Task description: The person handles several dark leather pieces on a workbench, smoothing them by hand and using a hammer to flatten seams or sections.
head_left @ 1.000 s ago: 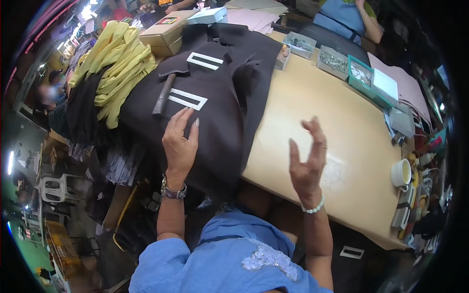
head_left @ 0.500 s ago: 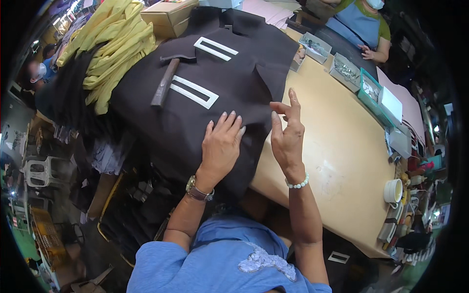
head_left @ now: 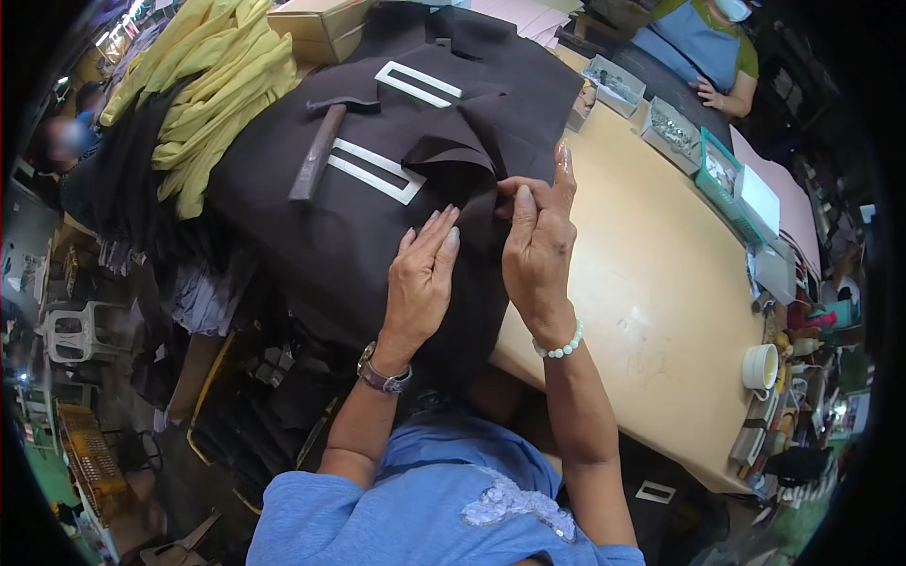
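Note:
Dark brown fabric (head_left: 274, 208) covers the left part of the table (head_left: 642, 274). On it lie two white rectangular frames (head_left: 368, 181) and a hammer (head_left: 317, 158). My left hand (head_left: 420, 278) rests on the fabric, fingers stretched out and close together. To its right, my right hand (head_left: 538, 255) pinches a raised, folded edge of the fabric between thumb and fingers, its forefinger pointing up.
Yellow cloth (head_left: 217, 104) lies heaped at back left beside a cardboard box (head_left: 311, 28). Along the far right edge are small trays (head_left: 670, 127), a teal tray (head_left: 727, 184) and a white cup (head_left: 760, 368). A co-worker (head_left: 698, 57) is across the table; another person (head_left: 66, 141) is at far left.
My left hand has moved right and down onto the fabric. My right hand has moved left from over the bare table and closed on the fabric, whose edge is now folded up.

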Action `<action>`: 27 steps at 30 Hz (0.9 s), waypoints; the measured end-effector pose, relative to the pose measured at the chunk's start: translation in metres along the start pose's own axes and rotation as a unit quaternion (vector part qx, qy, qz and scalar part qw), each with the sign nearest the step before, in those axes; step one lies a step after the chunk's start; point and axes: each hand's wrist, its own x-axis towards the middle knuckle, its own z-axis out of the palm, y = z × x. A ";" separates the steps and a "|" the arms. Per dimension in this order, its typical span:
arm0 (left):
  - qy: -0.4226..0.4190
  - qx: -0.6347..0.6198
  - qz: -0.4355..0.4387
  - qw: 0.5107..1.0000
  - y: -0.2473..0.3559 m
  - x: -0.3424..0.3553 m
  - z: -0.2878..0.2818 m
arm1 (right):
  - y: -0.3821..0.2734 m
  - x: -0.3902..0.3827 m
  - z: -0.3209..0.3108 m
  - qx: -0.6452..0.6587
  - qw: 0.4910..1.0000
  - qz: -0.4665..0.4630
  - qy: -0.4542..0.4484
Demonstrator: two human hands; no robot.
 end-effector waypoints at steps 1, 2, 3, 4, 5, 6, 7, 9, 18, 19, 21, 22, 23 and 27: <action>0.003 -0.004 0.000 1.000 0.000 0.000 -0.001 | -0.003 -0.001 0.000 0.019 0.999 0.034 -0.011; 0.002 -0.004 0.003 1.000 -0.002 0.000 -0.001 | -0.005 -0.003 0.001 0.037 0.997 0.068 -0.023; 0.001 -0.005 0.006 1.000 -0.003 -0.001 -0.001 | -0.006 -0.006 0.001 0.055 0.993 0.102 -0.034; 0.001 -0.005 0.008 1.000 -0.005 -0.002 -0.001 | -0.008 -0.009 0.002 0.056 0.992 0.106 -0.041; -0.001 0.006 0.016 1.000 -0.005 -0.002 -0.002 | -0.009 -0.012 0.004 0.056 0.991 0.110 -0.049; -0.002 0.017 0.022 1.000 -0.004 -0.002 -0.002 | -0.010 -0.015 0.006 0.057 0.990 0.113 -0.056; -0.002 0.031 0.028 0.999 -0.005 -0.002 -0.005 | -0.001 -0.015 0.011 0.005 0.996 0.077 -0.040; 0.031 0.051 0.059 0.996 -0.001 0.005 -0.013 | 0.020 -0.012 0.014 -0.059 0.998 0.027 -0.003; 0.035 0.448 -0.102 0.887 -0.056 0.104 -0.113 | 0.017 -0.005 0.017 -0.015 0.993 0.117 0.007; 0.037 0.437 -0.088 0.894 -0.062 0.110 -0.116 | 0.011 -0.002 0.013 0.015 0.988 0.156 -0.008; 0.041 0.416 -0.061 0.906 -0.070 0.116 -0.121 | 0.014 -0.003 0.013 0.044 0.986 0.163 0.005; 0.057 0.386 -0.053 0.919 -0.068 0.117 -0.118 | 0.024 -0.006 0.013 0.039 0.990 0.132 0.037; 0.073 0.355 -0.047 0.931 -0.066 0.117 -0.116 | 0.029 -0.010 0.011 0.068 0.988 0.127 0.061; 0.133 0.274 -0.037 0.952 -0.056 0.109 -0.107 | 0.032 -0.020 0.000 0.231 0.945 0.175 0.150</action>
